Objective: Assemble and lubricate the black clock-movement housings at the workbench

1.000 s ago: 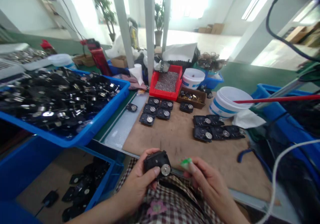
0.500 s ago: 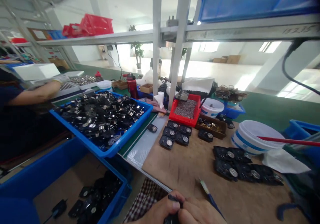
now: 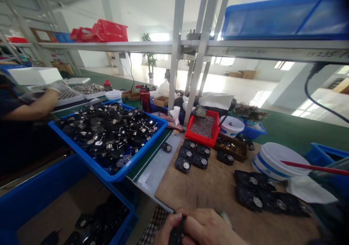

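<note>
At the bottom edge of the view my left hand [image 3: 168, 229] and my right hand [image 3: 209, 228] are pressed together around a small black plastic part [image 3: 177, 232], only a sliver of which shows between the fingers. Both hands are closed on it. A thin blue-handled tool [image 3: 224, 214] peeks out just beyond my right hand; I cannot tell whether the hand holds it. Rows of like black parts with round metal centres [image 3: 192, 157] lie on the brown board [image 3: 218, 190] ahead, and another group [image 3: 261, 194] lies to the right.
A blue bin heaped with black parts [image 3: 109, 134] stands at left, a lower blue bin [image 3: 81, 216] below it. A red tray of small bits [image 3: 203, 128], white buckets [image 3: 275, 161], metal frame posts [image 3: 174, 55]. Another person's arm [image 3: 29, 106] works at far left.
The camera has tilted up, so my hands dropped to the bottom edge. They closed together around the black part; the green-tipped item seen in my right hand earlier is out of sight.
</note>
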`<move>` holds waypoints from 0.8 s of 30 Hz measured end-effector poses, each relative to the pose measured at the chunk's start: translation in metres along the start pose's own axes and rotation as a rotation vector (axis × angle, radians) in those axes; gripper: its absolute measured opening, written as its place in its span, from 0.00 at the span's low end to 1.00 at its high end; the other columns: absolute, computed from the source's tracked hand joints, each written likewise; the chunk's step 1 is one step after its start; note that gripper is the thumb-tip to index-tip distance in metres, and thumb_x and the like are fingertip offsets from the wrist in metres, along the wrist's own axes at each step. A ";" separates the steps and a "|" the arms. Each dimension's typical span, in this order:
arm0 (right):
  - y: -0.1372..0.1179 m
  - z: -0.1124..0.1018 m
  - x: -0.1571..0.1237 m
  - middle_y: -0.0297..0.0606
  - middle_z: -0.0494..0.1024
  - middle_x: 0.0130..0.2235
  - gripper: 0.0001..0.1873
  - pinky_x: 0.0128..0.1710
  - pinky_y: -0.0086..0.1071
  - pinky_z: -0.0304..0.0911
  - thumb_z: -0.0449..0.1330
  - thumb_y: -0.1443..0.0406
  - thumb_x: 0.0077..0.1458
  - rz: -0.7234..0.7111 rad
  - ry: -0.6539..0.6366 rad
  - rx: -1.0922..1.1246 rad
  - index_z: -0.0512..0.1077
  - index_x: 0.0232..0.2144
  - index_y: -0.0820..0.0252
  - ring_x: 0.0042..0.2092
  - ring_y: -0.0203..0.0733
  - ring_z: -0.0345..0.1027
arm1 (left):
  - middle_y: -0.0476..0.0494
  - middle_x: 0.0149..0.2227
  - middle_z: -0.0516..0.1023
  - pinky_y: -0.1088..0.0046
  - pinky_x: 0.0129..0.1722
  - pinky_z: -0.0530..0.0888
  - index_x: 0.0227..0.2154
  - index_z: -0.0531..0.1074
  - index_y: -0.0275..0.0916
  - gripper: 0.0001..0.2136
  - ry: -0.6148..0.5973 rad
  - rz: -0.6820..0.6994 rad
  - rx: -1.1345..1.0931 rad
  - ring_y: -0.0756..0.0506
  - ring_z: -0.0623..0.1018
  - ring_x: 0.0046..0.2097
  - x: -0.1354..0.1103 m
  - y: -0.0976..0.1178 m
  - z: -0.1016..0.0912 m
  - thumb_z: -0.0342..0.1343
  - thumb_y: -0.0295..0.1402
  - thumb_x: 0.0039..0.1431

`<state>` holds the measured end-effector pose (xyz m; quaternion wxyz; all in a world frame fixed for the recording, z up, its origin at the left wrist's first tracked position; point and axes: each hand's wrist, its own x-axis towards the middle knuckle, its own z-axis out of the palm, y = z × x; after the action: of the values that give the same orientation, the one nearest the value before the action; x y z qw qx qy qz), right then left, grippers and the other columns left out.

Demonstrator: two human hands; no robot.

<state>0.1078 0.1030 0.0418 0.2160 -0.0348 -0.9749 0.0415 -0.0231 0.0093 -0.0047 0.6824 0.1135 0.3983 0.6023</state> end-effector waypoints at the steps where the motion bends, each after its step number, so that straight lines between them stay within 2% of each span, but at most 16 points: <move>1: 0.000 -0.003 0.007 0.29 0.71 0.24 0.22 0.23 0.30 0.53 0.37 0.58 0.70 -0.012 0.031 -0.004 0.62 0.28 0.57 0.23 0.33 0.65 | 0.46 0.29 0.77 0.76 0.35 0.72 0.30 0.76 0.39 0.09 0.014 0.031 -0.028 0.44 0.76 0.40 0.001 0.003 -0.001 0.63 0.39 0.49; 3: -0.001 -0.010 0.021 0.30 0.70 0.23 0.25 0.24 0.31 0.52 0.34 0.59 0.70 -0.047 0.095 -0.032 0.60 0.25 0.57 0.23 0.35 0.64 | 0.46 0.29 0.77 0.77 0.34 0.71 0.29 0.76 0.38 0.10 0.018 0.039 -0.115 0.45 0.76 0.39 0.003 0.009 0.001 0.64 0.39 0.49; 5: 0.000 -0.014 0.034 0.30 0.70 0.23 0.25 0.25 0.32 0.52 0.34 0.60 0.70 -0.062 0.114 -0.044 0.60 0.25 0.57 0.24 0.36 0.63 | 0.47 0.25 0.75 0.78 0.29 0.70 0.27 0.74 0.37 0.13 -0.018 -0.015 -0.219 0.48 0.76 0.32 0.005 0.015 0.003 0.62 0.43 0.51; 9: 0.005 -0.014 0.053 0.33 0.72 0.28 0.26 0.29 0.31 0.56 0.32 0.55 0.69 -0.013 -0.032 0.100 0.62 0.29 0.57 0.27 0.37 0.64 | 0.52 0.15 0.67 0.82 0.15 0.58 0.22 0.70 0.36 0.23 -0.090 -0.141 -0.368 0.54 0.67 0.16 0.006 0.026 0.003 0.54 0.55 0.53; 12: 0.008 -0.009 0.066 0.35 0.73 0.30 0.25 0.30 0.31 0.57 0.34 0.54 0.69 0.001 -0.105 0.182 0.63 0.31 0.58 0.28 0.38 0.63 | 0.53 0.11 0.65 0.83 0.12 0.51 0.21 0.68 0.36 0.27 -0.091 -0.100 -0.409 0.56 0.62 0.12 0.005 0.038 -0.002 0.51 0.59 0.53; 15: 0.014 -0.001 0.089 0.36 0.72 0.29 0.26 0.30 0.32 0.57 0.35 0.53 0.69 -0.036 -0.116 0.162 0.64 0.31 0.58 0.29 0.39 0.64 | 0.52 0.13 0.68 0.82 0.12 0.54 0.28 0.70 0.37 0.25 -0.012 0.018 -0.448 0.54 0.66 0.13 0.006 0.050 -0.009 0.48 0.57 0.56; 17: 0.025 0.009 0.110 0.35 0.72 0.29 0.23 0.31 0.31 0.58 0.39 0.53 0.68 0.056 -0.177 0.058 0.64 0.30 0.58 0.31 0.39 0.66 | 0.48 0.17 0.73 0.80 0.15 0.59 0.30 0.70 0.35 0.26 0.029 0.085 -0.403 0.52 0.69 0.15 0.008 0.056 -0.016 0.45 0.57 0.58; 20: 0.052 0.029 0.145 0.37 0.74 0.31 0.13 0.31 0.30 0.59 0.50 0.58 0.66 0.270 -0.297 -0.130 0.66 0.34 0.59 0.34 0.41 0.70 | 0.40 0.26 0.79 0.78 0.18 0.61 0.37 0.67 0.36 0.26 0.033 0.133 -0.309 0.48 0.75 0.19 0.008 0.063 -0.030 0.43 0.57 0.59; 22: 0.072 0.040 0.163 0.38 0.76 0.30 0.07 0.27 0.29 0.58 0.55 0.62 0.64 0.314 -0.355 -0.192 0.68 0.35 0.60 0.32 0.43 0.72 | 0.39 0.29 0.80 0.78 0.20 0.62 0.41 0.63 0.39 0.24 0.013 0.153 -0.283 0.45 0.78 0.23 0.006 0.068 -0.039 0.44 0.56 0.58; 24: 0.087 0.044 0.177 0.39 0.76 0.28 0.06 0.25 0.29 0.57 0.59 0.63 0.60 0.328 -0.420 -0.231 0.70 0.34 0.61 0.29 0.44 0.72 | 0.39 0.31 0.80 0.77 0.23 0.63 0.41 0.62 0.39 0.22 -0.008 0.173 -0.263 0.42 0.80 0.27 0.003 0.074 -0.048 0.46 0.55 0.58</move>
<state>-0.0667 0.2022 0.0678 -0.0056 -0.2068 -0.9779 -0.0290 -0.1099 0.0152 0.0094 0.6385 0.0595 0.3018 0.7055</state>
